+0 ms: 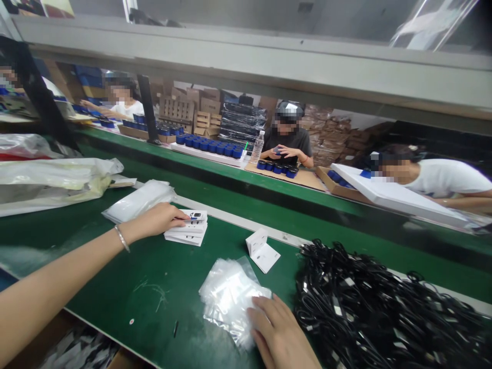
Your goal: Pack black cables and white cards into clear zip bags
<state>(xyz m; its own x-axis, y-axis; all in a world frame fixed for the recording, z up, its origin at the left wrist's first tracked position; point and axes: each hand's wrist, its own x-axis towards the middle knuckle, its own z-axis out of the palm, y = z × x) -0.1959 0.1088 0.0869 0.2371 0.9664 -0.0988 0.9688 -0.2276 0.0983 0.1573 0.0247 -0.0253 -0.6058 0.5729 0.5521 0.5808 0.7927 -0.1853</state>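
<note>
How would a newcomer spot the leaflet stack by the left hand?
Find the green table, then the left hand, just past a silver bracelet. The stack is the white printed pile touching that hand, right of some clear bags. Unlike the lone leaflet farther right, it is several layers thick.

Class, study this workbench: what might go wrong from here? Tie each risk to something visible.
The left hand touches an uneven stack of white printed paper leaflets; two might lift together.
The right hand touches a loose pile of clear plastic bags; several might cling or slide.
The tangled heap of black cables lies close to that hand; a loop might catch it.
</note>
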